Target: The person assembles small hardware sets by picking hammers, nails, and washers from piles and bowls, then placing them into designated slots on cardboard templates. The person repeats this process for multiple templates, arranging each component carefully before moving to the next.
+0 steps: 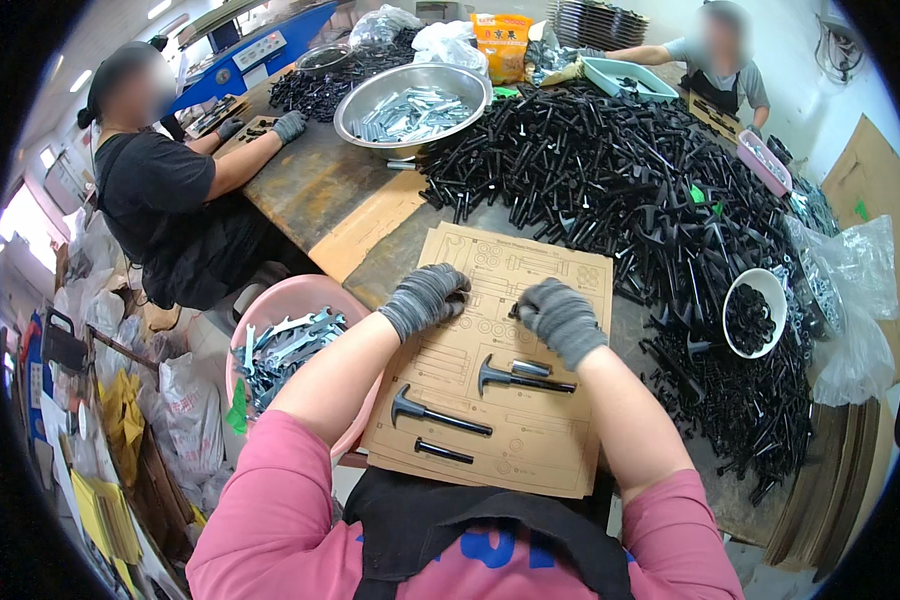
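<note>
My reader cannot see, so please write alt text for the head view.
Gloved left hand and right hand work over cardboard sheets holding two dark hammers and a bolt. A pink basin of wrenches is at left; heaped black hardware covers much of the table, with two co-workers nearby.

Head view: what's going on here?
A person in grey gloves works over printed cardboard. The right hand has a small dark piece at its fingertips; the left hand is curled, its grip unclear. Two black hammers, a bolt and a silver tube lie on the cardboard. Wrenches fill a pink basin at left; a black pile covers the table beyond.
</note>
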